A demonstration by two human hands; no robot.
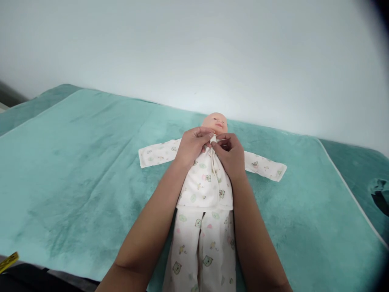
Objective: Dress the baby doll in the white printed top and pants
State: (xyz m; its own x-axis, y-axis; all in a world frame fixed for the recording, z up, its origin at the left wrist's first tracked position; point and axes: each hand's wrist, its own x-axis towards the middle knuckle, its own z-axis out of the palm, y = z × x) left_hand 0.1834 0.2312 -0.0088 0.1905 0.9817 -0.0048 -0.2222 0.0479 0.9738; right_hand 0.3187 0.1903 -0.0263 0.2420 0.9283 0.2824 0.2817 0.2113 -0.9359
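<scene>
Pale wall [182, 52] behind, teal blanket [91, 170] beneath: the doll [214, 120] lies face-up in a printed top [202, 187]. My left hand [194, 145] and right hand [230, 152] each have a narrow fingertip grip at its collar [213, 138]; I'd align both edges without tugging.

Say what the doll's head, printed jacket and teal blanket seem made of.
Doll's head: probably vinyl or similar plastic; smooth, faintly glossy. Printed jacket: likely cotton, with soft, matte folds. Teal blanket: apparently plush fleece; its matte nap shows light and dark patches.
</scene>
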